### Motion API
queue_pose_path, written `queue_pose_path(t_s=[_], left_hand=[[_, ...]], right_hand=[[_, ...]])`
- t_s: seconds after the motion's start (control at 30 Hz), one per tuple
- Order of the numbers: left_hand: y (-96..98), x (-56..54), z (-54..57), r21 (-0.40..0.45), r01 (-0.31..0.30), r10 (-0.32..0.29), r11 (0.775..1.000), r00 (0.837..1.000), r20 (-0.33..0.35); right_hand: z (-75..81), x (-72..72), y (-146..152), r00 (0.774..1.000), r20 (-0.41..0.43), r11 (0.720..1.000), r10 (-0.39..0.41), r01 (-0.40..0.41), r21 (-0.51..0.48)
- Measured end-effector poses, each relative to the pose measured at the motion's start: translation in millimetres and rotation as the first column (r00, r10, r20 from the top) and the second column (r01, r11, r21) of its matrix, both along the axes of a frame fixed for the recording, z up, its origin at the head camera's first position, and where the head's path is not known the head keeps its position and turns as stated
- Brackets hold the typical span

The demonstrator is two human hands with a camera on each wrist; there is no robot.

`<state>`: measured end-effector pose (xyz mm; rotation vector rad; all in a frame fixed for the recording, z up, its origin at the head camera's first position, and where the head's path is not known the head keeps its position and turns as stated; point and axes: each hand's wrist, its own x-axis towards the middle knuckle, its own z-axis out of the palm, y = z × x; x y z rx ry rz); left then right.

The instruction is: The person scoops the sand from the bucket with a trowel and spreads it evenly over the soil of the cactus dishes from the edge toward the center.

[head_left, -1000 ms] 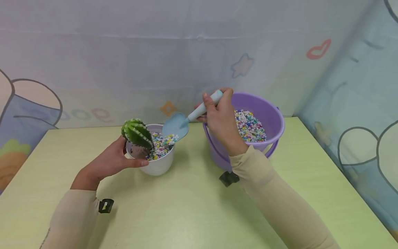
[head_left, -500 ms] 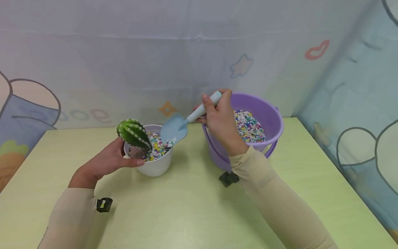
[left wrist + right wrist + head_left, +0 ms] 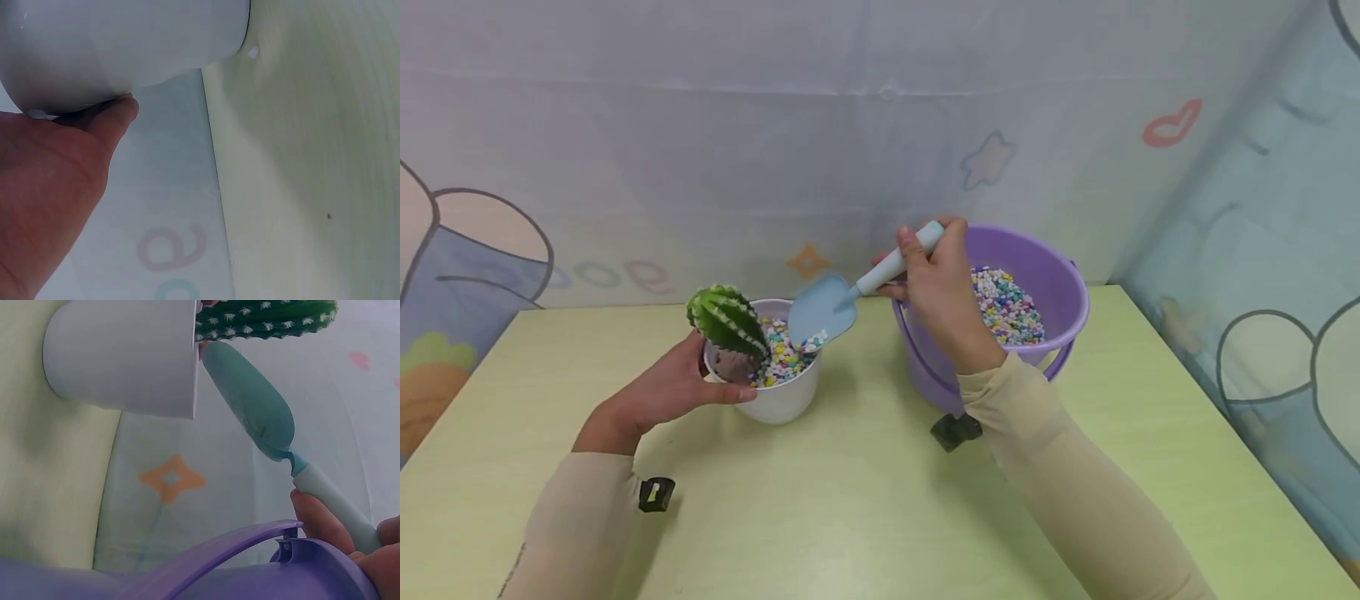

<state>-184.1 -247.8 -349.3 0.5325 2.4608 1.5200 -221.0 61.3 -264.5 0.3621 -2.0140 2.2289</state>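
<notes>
A white flower pot stands upright on the table, with a green cactus leaning left in it and small multicoloured pebbles beside the cactus. My left hand grips the pot from the left, thumb over the front rim; its other fingers are mostly hidden behind. In my right hand is the pale handle of a blue hand trowel. The trowel tilts down to the left, its blade over the pot's right rim with a few pebbles at the tip. The right wrist view shows the blade's underside.
A purple bucket, partly filled with similar pebbles, stands on the right below my right hand. Its handle hangs down in front. A printed cloth backdrop rises behind the pale green table.
Pebbles have slid off the trowel into the pot, leaving fewer on the blade. The trowel's tip has dipped slightly. Both hands keep their grips.
</notes>
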Motion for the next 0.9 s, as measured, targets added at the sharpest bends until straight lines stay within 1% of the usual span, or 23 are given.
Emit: queue_pose_path(t_s=[0.1, 0.3, 0.57, 0.73, 0.9], left_hand=[[0.1, 0.3, 0.1, -0.014, -0.011, 0.011, 1.0, 1.0, 0.006], [0.3, 0.2, 0.0, -0.014, -0.011, 0.011, 1.0, 1.0, 0.023], [-0.2, 2.3, -1.4, -0.007, -0.015, 0.016, 1.0, 0.999, 0.031], [-0.5, 4.1, -2.7, -0.019, -0.018, 0.019, 1.0, 0.999, 0.033], [-0.2, 1.6, -1.8, -0.009, -0.009, 0.009, 1.0, 1.0, 0.024]], right_hand=[[0.0, -0.2, 0.1, 1.0, 0.002, 1.0, 0.0, 0.0, -0.005], [-0.5, -1.0, 1.1, 1.0, 0.01, 1.0, -0.009, 0.009, -0.001], [-1.5, 0.3, -0.5, 1.0, 0.011, 1.0, 0.005, -0.005, -0.016], [-2.3, 1.5, -0.8, 1.0, 0.02, 1.0, 0.017, -0.017, -0.027], [-2.2, 1.4, 0.9, 1.0, -0.005, 1.0, 0.025, -0.025, -0.011]])
